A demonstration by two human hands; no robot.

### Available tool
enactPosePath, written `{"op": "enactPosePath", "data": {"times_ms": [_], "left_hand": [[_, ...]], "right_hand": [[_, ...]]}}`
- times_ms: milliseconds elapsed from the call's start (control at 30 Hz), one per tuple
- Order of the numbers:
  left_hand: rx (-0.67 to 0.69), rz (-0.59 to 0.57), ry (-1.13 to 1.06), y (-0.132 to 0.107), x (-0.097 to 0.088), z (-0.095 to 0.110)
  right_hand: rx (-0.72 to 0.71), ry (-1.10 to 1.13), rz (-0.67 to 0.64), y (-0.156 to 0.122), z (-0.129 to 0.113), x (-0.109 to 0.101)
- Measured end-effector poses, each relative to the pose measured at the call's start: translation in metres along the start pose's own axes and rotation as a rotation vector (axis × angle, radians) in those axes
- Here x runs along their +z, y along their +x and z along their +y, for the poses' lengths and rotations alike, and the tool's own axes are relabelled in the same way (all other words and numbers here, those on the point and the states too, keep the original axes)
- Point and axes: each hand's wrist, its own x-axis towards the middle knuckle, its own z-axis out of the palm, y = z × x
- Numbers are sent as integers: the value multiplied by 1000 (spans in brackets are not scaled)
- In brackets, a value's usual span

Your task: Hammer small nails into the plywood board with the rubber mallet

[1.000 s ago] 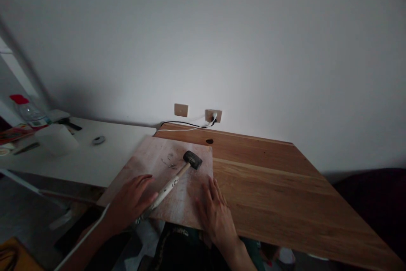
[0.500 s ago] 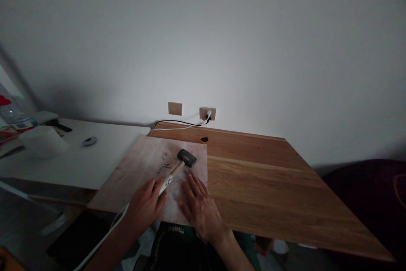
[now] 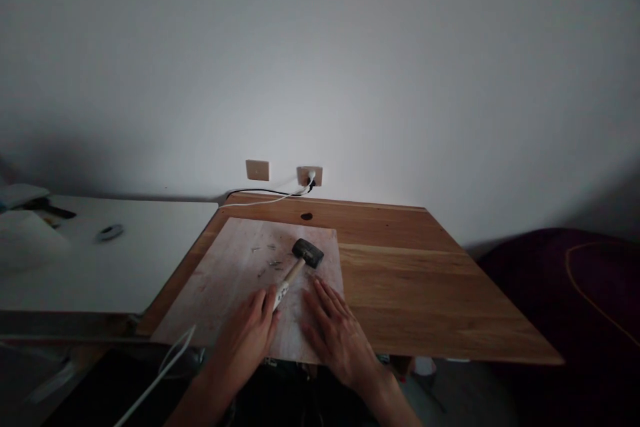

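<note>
A mallet [image 3: 300, 262] with a black head and pale wooden handle lies on a pale plywood board [image 3: 225, 274]. My left hand [image 3: 250, 337] lies over the near end of the handle, fingers extended along it. My right hand [image 3: 337, 334] rests flat on the board just right of the handle, fingers spread. A few small nails [image 3: 267, 260] lie scattered on the board left of the mallet head.
The board sits on a brown wooden table [image 3: 425, 280] against a white wall with an outlet and plugged cables [image 3: 309, 177]. A white table [image 3: 100, 260] with a small round object [image 3: 110, 232] adjoins on the left. A white cable [image 3: 165, 367] runs by my left arm. Dark red seating [image 3: 575, 294] at right.
The view has swung to the right and the board now sits straighter. My left hand slid up along the handle; my right hand moved in closer beside it.
</note>
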Motion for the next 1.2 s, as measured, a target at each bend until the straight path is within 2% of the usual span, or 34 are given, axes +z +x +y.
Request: {"op": "enactPosePath", "data": {"times_ms": [200, 300, 433, 533, 633, 733, 900, 967, 1067, 1200], "left_hand": [[34, -114, -44, 21, -9, 46], [55, -134, -91, 28, -15, 64], [76, -144, -144, 34, -16, 86], [82, -163, -185, 36, -14, 94], [73, -172, -264, 38, -11, 90], [70, -134, -354, 39, -9, 77], [87, 60, -594, 45, -22, 47], [7, 97, -696, 52, -32, 36], [-158, 49, -802, 61, -44, 22], [-256, 15, -877, 65, -40, 10]], "right_hand": [[59, -42, -29, -35, 26, -21], [75, -57, -24, -49, 37, -29], [98, -63, -23, -67, 48, -36], [115, -35, -26, -75, 54, -39], [181, 52, 5, -77, 61, -43], [273, 184, 100, -67, 74, -52], [344, 304, 229, -21, 101, -52], [343, 304, 213, 5, 109, -43], [291, 283, 148, 41, 113, -28], [237, 232, 54, 69, 112, -16]]}}
